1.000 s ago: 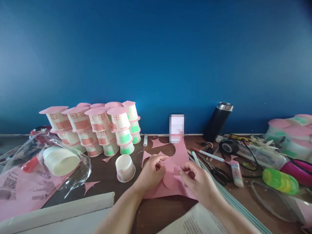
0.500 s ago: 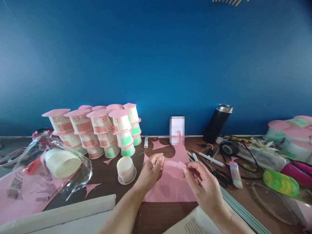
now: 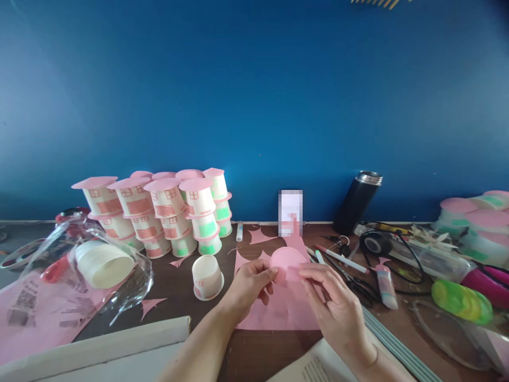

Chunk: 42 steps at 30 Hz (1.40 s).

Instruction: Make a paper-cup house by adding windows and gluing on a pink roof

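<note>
Both hands hold a pink paper disc above a pink paper sheet on the brown table. My left hand pinches the disc's left edge with closed fingers. My right hand pinches its lower right edge. The disc stands tilted, its face toward me. An upside-down white paper cup with a small pink window drawing stands just left of my left hand.
Stacked cup houses with pink roofs stand at the back left. A plastic sleeve of white cups lies left. Right of the sheet lie pens, scissors, a glue tube, a tape roll and a black flask.
The pink disc has been lifted off the sheet and turned upright between both hands. My hands have drawn closer together.
</note>
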Motion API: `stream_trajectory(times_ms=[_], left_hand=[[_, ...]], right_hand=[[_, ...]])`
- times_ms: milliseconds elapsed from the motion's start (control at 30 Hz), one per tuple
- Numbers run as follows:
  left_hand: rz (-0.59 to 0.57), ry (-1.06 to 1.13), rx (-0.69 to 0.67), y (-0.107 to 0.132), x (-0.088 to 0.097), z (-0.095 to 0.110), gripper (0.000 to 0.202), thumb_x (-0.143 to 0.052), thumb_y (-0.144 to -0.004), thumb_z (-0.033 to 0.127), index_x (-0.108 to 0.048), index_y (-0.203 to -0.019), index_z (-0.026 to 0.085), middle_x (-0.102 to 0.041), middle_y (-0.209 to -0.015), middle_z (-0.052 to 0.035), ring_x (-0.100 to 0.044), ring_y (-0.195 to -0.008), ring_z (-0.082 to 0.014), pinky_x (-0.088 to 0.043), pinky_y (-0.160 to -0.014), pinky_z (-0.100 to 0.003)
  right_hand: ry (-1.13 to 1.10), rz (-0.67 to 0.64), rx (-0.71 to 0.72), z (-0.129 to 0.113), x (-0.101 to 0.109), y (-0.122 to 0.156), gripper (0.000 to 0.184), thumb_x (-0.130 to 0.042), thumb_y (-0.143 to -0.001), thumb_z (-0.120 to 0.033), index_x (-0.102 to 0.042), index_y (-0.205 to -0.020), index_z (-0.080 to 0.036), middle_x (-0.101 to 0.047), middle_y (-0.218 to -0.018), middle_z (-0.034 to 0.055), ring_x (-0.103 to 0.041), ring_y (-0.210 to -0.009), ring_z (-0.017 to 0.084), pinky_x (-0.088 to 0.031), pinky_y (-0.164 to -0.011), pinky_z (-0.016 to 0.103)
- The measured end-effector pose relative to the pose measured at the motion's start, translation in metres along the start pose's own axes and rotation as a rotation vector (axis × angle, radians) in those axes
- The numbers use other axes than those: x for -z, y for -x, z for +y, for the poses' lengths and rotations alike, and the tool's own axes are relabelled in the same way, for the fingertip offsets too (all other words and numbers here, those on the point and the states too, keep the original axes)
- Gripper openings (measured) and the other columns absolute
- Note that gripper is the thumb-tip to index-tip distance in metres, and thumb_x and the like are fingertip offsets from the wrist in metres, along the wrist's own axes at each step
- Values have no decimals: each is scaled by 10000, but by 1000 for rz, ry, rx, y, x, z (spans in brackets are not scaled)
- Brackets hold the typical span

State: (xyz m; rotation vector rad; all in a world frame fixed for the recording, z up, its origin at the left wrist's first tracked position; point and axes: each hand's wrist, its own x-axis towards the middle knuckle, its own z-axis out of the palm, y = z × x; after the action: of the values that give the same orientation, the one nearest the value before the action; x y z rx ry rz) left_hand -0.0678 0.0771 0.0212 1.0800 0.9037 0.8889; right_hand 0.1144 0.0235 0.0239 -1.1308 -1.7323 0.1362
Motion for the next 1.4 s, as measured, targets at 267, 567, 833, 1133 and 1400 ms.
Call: stream_trajectory(times_ms=[267,567,833,1133,1400], left_hand=[[60,24,-30,-1,2,0,403,-707,-724,533,-552,-719,161,-583,-571,32,-482,-408,-47,-376,-433,-172],[44,-34,-73,-3,0,-3,418,-712,-717,545,-549,-685,162,-584,-564,26,-511,-426,-74,-434,-427,-194],[37,-103,-84,-2,-2,-2,364,-696,-744,497,-576,-689,157,-584,-558,26,-543,-415,-96,-470,-418,-217],[43,-103,-86,-3,-3,-6,337,-682,-750,477,-570,-709,162,-595,-541,18,-541,-422,-100,-483,-416,-221],[42,-113,-104,-1,-4,1,315,-698,-725,457,-592,-716,160,-566,-543,30,-522,-429,-96,-464,-381,-205]], right_hand=[[-337,70,-668,0,-5,-3,401,-599,-870,-485,-547,-1192,-251,-654,-991,65,-645,-744,190,-543,-575,286],[-661,-113,-948,-2,-12,-8,358,-714,-775,-520,-577,-749,-190,-443,-546,-66,-348,-470,67,-225,-401,178],[-585,-144,-873,8,-14,-2,360,-711,-781,-498,-560,-679,-188,-452,-548,-64,-324,-485,73,-200,-457,235],[-492,-172,-792,11,-14,-1,324,-685,-799,-504,-619,-716,-198,-398,-531,-74,-319,-510,101,-225,-496,262],[-486,-160,-811,7,-13,-1,342,-698,-775,-501,-569,-657,-206,-433,-510,-70,-331,-485,96,-221,-471,250]])
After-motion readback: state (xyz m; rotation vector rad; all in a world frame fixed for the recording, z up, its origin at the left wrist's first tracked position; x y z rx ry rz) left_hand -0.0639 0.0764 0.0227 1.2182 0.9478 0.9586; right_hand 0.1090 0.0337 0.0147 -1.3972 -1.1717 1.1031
